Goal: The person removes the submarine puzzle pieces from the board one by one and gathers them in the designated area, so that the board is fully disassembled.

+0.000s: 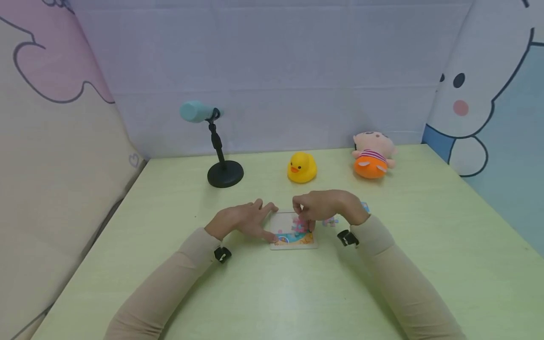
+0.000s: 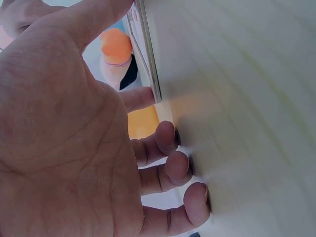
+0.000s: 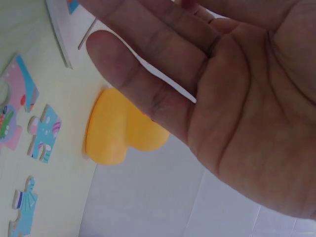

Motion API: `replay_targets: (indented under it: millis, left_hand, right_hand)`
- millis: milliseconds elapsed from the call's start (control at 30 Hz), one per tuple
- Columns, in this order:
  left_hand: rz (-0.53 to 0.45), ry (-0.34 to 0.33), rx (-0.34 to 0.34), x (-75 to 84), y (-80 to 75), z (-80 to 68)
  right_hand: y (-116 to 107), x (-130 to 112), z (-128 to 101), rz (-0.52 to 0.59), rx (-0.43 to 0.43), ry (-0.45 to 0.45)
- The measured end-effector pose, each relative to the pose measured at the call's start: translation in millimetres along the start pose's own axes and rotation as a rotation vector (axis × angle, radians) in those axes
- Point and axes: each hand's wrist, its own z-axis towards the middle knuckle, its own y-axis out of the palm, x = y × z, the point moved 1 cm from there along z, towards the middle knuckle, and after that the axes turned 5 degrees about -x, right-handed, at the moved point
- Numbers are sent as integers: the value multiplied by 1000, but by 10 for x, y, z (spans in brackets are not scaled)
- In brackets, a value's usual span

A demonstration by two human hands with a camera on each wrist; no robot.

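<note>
A shallow jigsaw board lies flat on the table, its lower part filled with a blue and orange picture. My left hand spans the board's left side, thumb by the lower corner and index finger touching the upper corner; the other fingertips rest on the table in the left wrist view. Over the board's right side, my right hand bends its index finger down to a pink puzzle piece. Whether it pinches or presses that piece is hidden. Its outer fingers look fairly straight in the right wrist view.
Loose puzzle pieces lie right of the board, partly behind my right hand. Farther back stand a yellow rubber duck, a plush doll in orange shorts, and a black stand bearing a light-blue cylinder.
</note>
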Motion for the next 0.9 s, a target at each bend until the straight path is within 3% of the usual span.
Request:
replay_targets:
  millis: [900]
  left_hand:
    - [-17,-14,-8,12,0,-8]
  right_hand:
    - [-167,299,-228,53,6,28]
